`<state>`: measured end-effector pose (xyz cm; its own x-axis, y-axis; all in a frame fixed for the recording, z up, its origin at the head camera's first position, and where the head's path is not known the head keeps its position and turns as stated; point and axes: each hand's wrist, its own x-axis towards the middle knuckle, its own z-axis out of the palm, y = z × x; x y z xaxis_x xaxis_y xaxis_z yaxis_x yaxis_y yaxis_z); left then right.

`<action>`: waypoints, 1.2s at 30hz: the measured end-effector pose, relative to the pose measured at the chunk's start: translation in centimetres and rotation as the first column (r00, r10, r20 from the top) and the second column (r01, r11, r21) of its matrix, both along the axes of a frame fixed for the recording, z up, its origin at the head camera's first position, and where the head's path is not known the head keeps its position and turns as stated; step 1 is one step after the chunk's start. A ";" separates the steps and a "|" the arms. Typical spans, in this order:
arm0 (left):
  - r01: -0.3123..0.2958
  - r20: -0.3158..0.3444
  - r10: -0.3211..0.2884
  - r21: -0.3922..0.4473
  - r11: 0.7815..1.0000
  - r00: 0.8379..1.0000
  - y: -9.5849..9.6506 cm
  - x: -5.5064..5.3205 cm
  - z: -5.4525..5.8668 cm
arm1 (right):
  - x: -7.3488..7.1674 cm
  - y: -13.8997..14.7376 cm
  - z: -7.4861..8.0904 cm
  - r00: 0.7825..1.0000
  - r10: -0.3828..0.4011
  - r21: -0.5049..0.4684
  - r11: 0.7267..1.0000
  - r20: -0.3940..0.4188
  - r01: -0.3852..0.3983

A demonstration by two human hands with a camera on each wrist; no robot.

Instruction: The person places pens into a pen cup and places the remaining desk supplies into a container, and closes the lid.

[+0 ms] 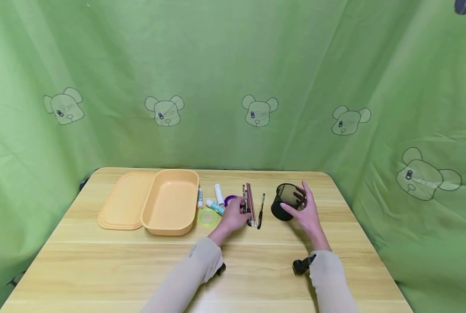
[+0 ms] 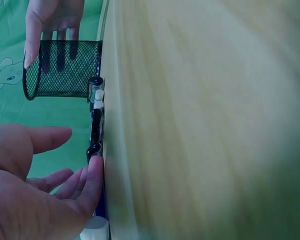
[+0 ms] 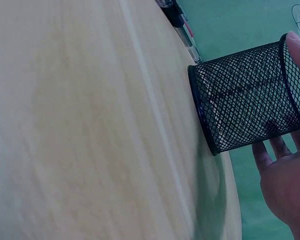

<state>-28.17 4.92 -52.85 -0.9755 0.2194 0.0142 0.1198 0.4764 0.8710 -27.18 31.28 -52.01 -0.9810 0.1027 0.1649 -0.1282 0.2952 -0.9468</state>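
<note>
A black mesh pen holder [image 1: 281, 212] stands upright on the right part of the table. My right hand [image 1: 309, 216] holds it from the right, the thumb at its rim and the fingers behind the mesh [image 3: 240, 100]. My left hand [image 1: 233, 217] is low over a row of pens and pencils [image 1: 251, 204]. In the left wrist view the thumb stands apart from the other fingers, and a fingertip [image 2: 96, 167] touches or nearly touches a black pen end [image 2: 94, 149]. Another black pen [image 1: 261, 215] lies between the row and the holder.
Left of my left hand lie glue sticks [image 1: 219, 194], a yellow-green tape roll [image 1: 208, 218] and a purple roll [image 1: 229, 199], partly hidden. Farther left are an orange box [image 1: 170, 228] and its lid [image 1: 119, 204]. A green curtain [image 1: 217, 87] surrounds the wooden table [image 1: 256, 274].
</note>
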 end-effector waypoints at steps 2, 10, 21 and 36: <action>0.003 -0.017 -0.004 -0.029 1.000 1.000 0.2 -0.1 -0.1 | 0.0 0.1 0.0 1.000 -0.002 0.004 1.000 0.008 0.001; -0.012 -0.090 -0.004 -0.177 0.984 0.996 0.7 0.2 0.2 | 0.1 0.1 -0.1 0.999 -0.006 0.036 0.999 0.034 0.004; -0.015 -0.107 -0.015 -0.280 0.960 0.994 0.9 0.3 0.4 | 0.1 0.0 -0.3 1.000 -0.003 0.031 1.000 0.016 0.002; 0.063 -0.140 -0.101 -0.251 0.966 0.985 -0.1 -0.3 -0.1 | -0.2 -0.1 -0.5 1.000 -0.001 0.002 1.000 0.006 0.001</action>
